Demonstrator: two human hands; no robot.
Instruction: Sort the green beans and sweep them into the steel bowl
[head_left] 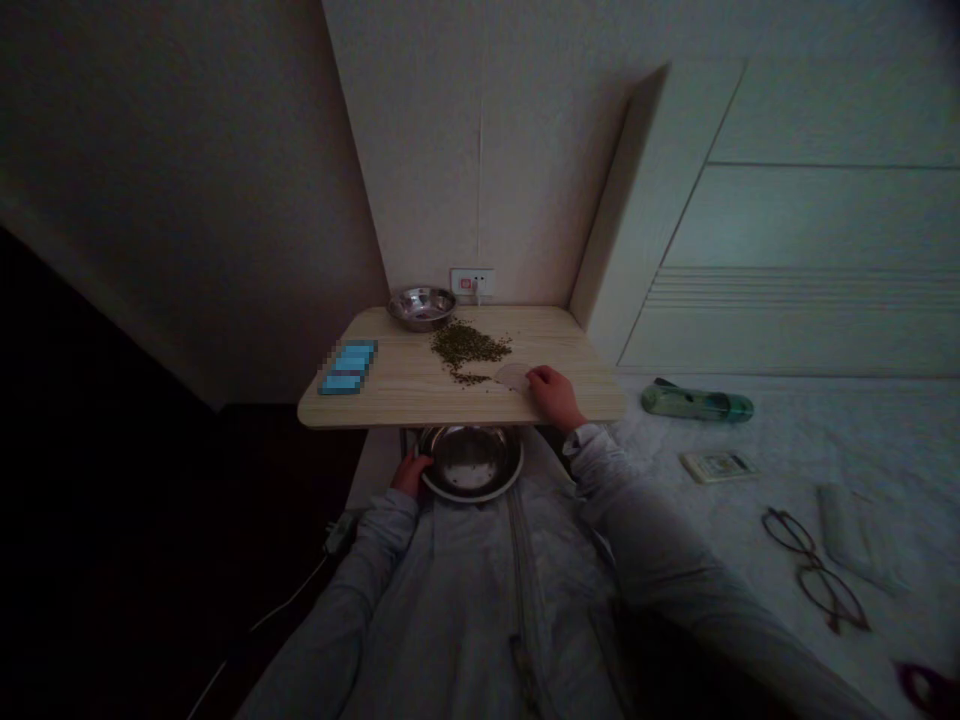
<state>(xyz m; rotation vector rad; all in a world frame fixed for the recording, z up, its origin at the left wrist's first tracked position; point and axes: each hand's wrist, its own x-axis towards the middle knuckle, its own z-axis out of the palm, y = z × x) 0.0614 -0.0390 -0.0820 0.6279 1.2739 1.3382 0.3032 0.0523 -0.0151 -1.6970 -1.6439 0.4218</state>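
My left hand (410, 474) grips the rim of a metal bowl (471, 462) at my lap, just below the table's front edge. A few small specks lie inside this bowl. Over the wooden table (390, 395), my right hand (553, 393) is closed on a thin, pale, translucent scraper-like piece (513, 376). Its far edge lies close to a small strip of loose grains. Behind that strip spreads a pile of small greenish-brown grains (469, 345), perhaps beans or seeds. Another metal bowl (422, 308) stands at the table's back left.
A phone with a blurred blue screen (349, 367) lies on the table's left side. A wall socket (472, 281) is behind. On the bed at right are a green bottle (697, 402), a small pale box (718, 466) and eyeglasses (814, 570). A white cable (281, 607) hangs at left.
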